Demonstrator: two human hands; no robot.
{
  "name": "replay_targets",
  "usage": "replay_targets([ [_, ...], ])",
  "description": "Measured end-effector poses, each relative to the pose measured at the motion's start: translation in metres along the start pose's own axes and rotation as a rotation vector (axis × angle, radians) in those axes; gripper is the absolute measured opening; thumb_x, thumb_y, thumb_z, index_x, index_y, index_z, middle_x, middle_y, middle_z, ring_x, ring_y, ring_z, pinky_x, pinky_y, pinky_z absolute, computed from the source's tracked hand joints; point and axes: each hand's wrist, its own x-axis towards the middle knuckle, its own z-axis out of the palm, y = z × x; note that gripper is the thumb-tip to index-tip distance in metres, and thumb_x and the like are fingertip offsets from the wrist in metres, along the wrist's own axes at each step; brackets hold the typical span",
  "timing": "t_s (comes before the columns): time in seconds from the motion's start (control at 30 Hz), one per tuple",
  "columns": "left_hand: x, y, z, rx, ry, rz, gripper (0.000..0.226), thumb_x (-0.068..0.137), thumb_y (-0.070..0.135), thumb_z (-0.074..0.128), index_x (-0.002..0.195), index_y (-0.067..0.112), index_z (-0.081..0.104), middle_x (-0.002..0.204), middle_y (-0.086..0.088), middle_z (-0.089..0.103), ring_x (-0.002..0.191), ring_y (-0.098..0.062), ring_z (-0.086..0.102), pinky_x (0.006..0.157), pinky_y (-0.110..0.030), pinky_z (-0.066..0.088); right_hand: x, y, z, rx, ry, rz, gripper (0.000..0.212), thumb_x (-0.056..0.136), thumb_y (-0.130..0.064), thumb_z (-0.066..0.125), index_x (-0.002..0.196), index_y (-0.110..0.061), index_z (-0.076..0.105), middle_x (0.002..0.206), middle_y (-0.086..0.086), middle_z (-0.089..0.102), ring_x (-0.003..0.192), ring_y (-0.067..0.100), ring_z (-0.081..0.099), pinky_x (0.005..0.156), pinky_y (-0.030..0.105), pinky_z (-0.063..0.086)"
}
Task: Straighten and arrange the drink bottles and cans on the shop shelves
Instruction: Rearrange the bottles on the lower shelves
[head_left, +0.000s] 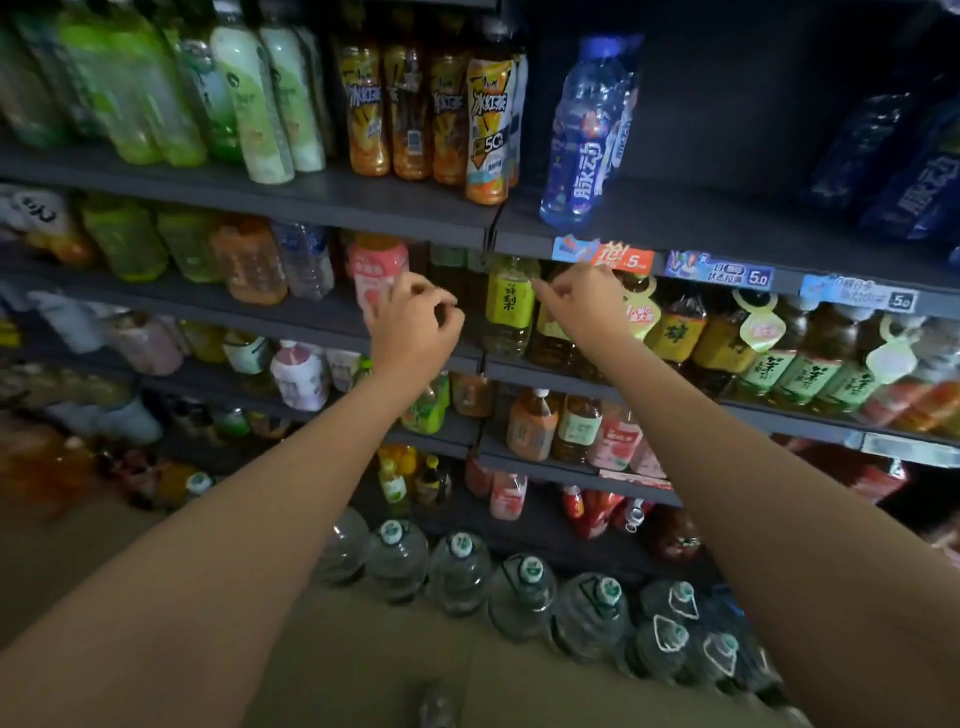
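Behind left hand (415, 317), pink bottle (375, 270) half hidden.

Tall clear plastic bottle with yellow label (510, 306) stands on the dark metal shelf (332, 325), between both hands; round clear water jugs (460, 571) line the floor below.

dim, bluish indoor light, brightest on the iced tea bottles (485, 130) near top centre. deep shadow in the upper right corner. motion blur smearing the far left bottles (124, 239). wide-angle bending of the shelves (311, 200) toward the edges. soft focus throughout.
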Motion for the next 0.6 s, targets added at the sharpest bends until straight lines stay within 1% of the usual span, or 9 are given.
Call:
replay_targets([
  [0.07,-0.017,-0.013,-0.009,0.093,-0.127,-0.141,0.033,0.093,0.031,0.044,0.111,0.015,0.066,0.132,-0.006,0.042,0.122,-0.03,0.033,0.102,-0.041,0.025,-0.013,-0.002,0.01,-0.039,-0.103,0.038,0.034,0.093,-0.028,0.053,0.084,-0.001,0.071,0.093,0.018,0.068,0.105,0.034,0.053,0.089,0.032,0.038],
  [0.13,-0.03,-0.028,-0.017,0.194,-0.274,-0.251,0.04,0.095,0.037,0.04,0.124,0.017,0.058,0.142,-0.008,0.035,0.13,-0.033,0.027,0.106,-0.044,0.022,-0.026,-0.007,0.021,-0.055,-0.232,0.064,0.027,0.091,-0.024,0.054,0.097,-0.003,0.07,0.106,0.016,0.066,0.109,0.034,0.055,0.095,0.036,0.041],
  [0.17,-0.036,-0.037,-0.02,0.245,-0.365,-0.3,0.045,0.094,0.039,0.04,0.134,0.019,0.047,0.146,-0.009,0.03,0.134,-0.035,0.024,0.109,-0.045,0.02,-0.033,-0.01,0.027,-0.068,-0.306,0.062,0.026,0.091,-0.023,0.055,0.102,-0.004,0.068,0.111,0.016,0.065,0.112,0.033,0.055,0.096,0.037,0.041],
  [0.23,-0.047,-0.053,-0.025,0.301,-0.547,-0.362,0.063,0.093,0.04,0.043,0.148,0.025,0.017,0.152,-0.012,0.025,0.138,-0.037,0.023,0.111,-0.048,0.016,-0.046,-0.016,0.04,-0.119,-0.45,0.056,0.033,0.09,-0.026,0.056,0.116,-0.005,0.06,0.122,0.017,0.058,0.118,0.034,0.05,0.1,0.039,0.038],
  [0.3,-0.057,-0.066,-0.024,0.295,-0.683,-0.365,0.08,0.093,0.038,0.045,0.149,0.027,-0.01,0.149,-0.014,0.033,0.134,-0.036,0.034,0.112,-0.051,0.015,-0.057,-0.019,0.054,-0.195,-0.561,0.073,0.05,0.091,-0.03,0.056,0.133,-0.007,0.044,0.134,0.021,0.045,0.124,0.038,0.043,0.103,0.039,0.035],
  [0.37,-0.062,-0.075,-0.021,0.332,-0.72,-0.309,0.086,0.093,0.039,0.045,0.146,0.026,-0.022,0.141,-0.016,0.045,0.129,-0.035,0.041,0.112,-0.053,0.012,-0.062,-0.019,0.068,-0.204,-0.614,0.091,0.062,0.09,-0.029,0.058,0.143,-0.013,0.029,0.137,0.023,0.039,0.126,0.041,0.04,0.104,0.041,0.036],
  [0.43,-0.062,-0.083,-0.017,0.383,-0.706,-0.235,0.088,0.093,0.036,0.046,0.144,0.024,-0.024,0.129,-0.017,0.056,0.122,-0.034,0.048,0.112,-0.055,0.011,-0.061,-0.02,0.081,-0.18,-0.619,0.108,0.072,0.088,-0.026,0.059,0.147,-0.017,0.019,0.135,0.023,0.043,0.125,0.041,0.042,0.102,0.042,0.038],
  [0.5,-0.058,-0.093,-0.011,0.404,-0.689,-0.167,0.091,0.092,0.033,0.05,0.145,0.023,-0.024,0.12,-0.016,0.06,0.113,-0.033,0.054,0.11,-0.054,0.016,-0.057,-0.026,0.096,-0.15,-0.622,0.13,0.081,0.087,-0.024,0.061,0.15,-0.02,0.01,0.132,0.023,0.047,0.123,0.04,0.044,0.101,0.043,0.039],
  [0.6,-0.047,-0.116,0.0,0.393,-0.684,-0.058,0.094,0.091,0.033,0.052,0.145,0.022,-0.024,0.13,-0.015,0.053,0.113,-0.033,0.054,0.108,-0.052,0.023,-0.054,-0.04,0.125,-0.123,-0.642,0.16,0.087,0.088,-0.022,0.061,0.151,-0.022,0.002,0.138,0.025,0.042,0.128,0.041,0.039,0.103,0.043,0.036],
])
